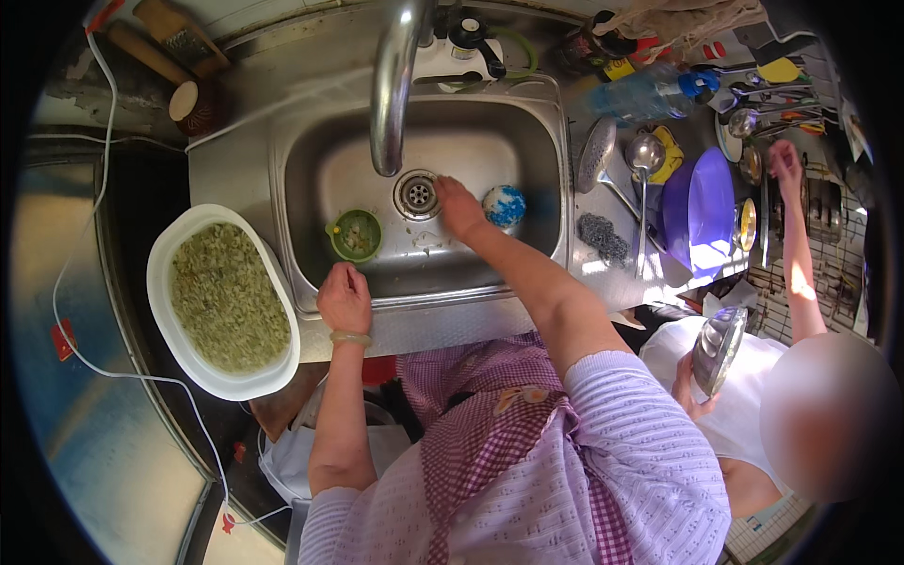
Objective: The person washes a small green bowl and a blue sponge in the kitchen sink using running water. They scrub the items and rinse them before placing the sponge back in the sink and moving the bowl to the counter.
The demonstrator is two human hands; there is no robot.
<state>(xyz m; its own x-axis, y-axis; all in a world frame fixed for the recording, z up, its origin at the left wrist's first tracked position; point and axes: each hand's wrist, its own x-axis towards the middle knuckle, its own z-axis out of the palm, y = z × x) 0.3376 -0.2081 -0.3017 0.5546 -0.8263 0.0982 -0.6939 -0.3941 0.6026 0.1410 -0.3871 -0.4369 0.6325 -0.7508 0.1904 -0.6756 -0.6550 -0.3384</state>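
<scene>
My right hand (460,206) reaches down into the stainless steel sink (452,272), its fingertips beside the drain strainer (418,195). Nothing shows in it. Small pale food scraps (422,241) lie on the wet sink floor nearby. At the sink's front rim, my left hand (345,298) is curled, with a bangle on the wrist; its palm is hidden. Just beyond its knuckles sits a small green strainer cup (357,236) with scraps inside. A blue-and-white ball-shaped thing (504,206) rests right of my right hand.
Overhead hangs the metal faucet (390,92). A white tub (157,311) of chopped greens in liquid stands left. On the right are a steel scourer (602,239), a skimmer (597,155), a ladle (645,152) and a purple basin (696,212). Another person (713,388) holds a metal bowl (720,351).
</scene>
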